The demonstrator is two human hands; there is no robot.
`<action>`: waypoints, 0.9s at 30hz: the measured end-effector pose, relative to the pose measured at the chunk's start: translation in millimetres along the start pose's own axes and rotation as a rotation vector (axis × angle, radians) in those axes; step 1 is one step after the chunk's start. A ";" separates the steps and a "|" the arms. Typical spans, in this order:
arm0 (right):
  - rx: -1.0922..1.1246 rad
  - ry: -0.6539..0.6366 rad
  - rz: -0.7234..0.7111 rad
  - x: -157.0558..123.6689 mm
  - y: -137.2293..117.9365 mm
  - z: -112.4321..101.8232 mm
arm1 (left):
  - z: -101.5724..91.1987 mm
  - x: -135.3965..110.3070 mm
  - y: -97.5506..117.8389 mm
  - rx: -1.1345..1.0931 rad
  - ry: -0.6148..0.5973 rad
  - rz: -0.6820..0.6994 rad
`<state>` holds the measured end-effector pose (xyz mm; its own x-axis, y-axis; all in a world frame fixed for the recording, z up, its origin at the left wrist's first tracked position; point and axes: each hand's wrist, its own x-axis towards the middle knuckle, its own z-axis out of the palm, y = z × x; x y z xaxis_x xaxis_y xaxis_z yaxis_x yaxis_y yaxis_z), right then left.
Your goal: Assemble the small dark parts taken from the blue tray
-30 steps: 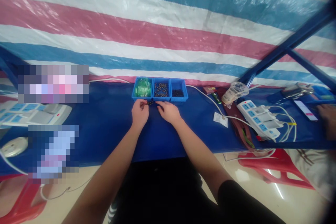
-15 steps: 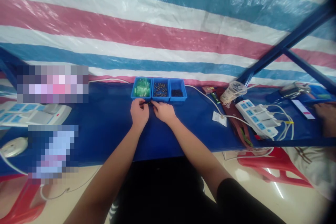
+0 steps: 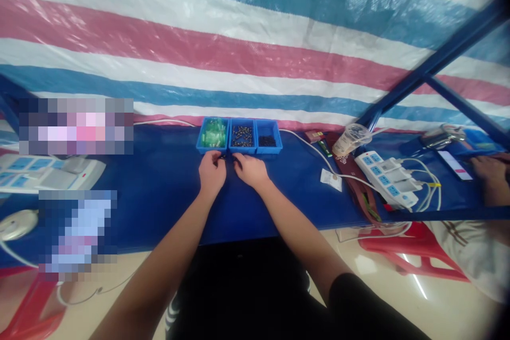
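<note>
Side by side at the back of the blue table [image 3: 159, 191] stand three small blue bins. The left bin [image 3: 211, 150] holds green translucent pieces, the middle bin [image 3: 241, 150] small brass-coloured metal parts, the right bin [image 3: 270, 149] tiny black parts. In front of the left bin, my left hand [image 3: 212, 171] is closed, thumb and fingers pinched around a small dark piece [image 3: 223, 158] too tiny to name. My right hand [image 3: 252, 169] lies in front of the middle bin with its fingers curled together. Whatever those fingertips hold, if anything, is hidden.
To the right are a plastic cup [image 3: 350, 141], a brown strap [image 3: 354, 186], a small white packet [image 3: 331, 179] and a power strip [image 3: 384, 178] with cables. Another person's hand [image 3: 488, 172] rests beside a phone [image 3: 455, 164]. A second power strip [image 3: 90, 175] lies at left.
My hands have drawn slightly apart; the right fingertips have moved away from the small dark piece at my left fingers. The view has shifted a little.
</note>
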<state>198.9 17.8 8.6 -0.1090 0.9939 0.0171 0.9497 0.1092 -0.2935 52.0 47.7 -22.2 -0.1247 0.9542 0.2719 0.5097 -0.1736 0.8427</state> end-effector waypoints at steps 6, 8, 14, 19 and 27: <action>-0.034 -0.037 -0.031 1.6 1.8 -1.7 | 4.1 -4.1 1.6 0.112 -0.079 0.091; -0.041 -0.060 -0.031 3.1 0.4 -2.3 | 6.2 -5.1 0.3 0.164 -0.090 0.126; -0.023 -0.082 -0.017 5.8 -0.5 -0.3 | 12.2 -5.8 -3.0 0.222 -0.121 0.216; 0.083 0.012 0.030 1.0 11.0 -2.3 | 10.8 -7.1 -3.3 0.219 -0.113 0.223; 0.137 0.132 0.142 -3.9 35.4 -3.0 | 14.5 -10.6 0.6 0.208 -0.222 0.315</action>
<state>233.9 17.8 1.1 0.0705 0.9935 0.0890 0.9032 -0.0257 -0.4284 66.1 41.1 -31.3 0.2392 0.8957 0.3748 0.6572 -0.4335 0.6166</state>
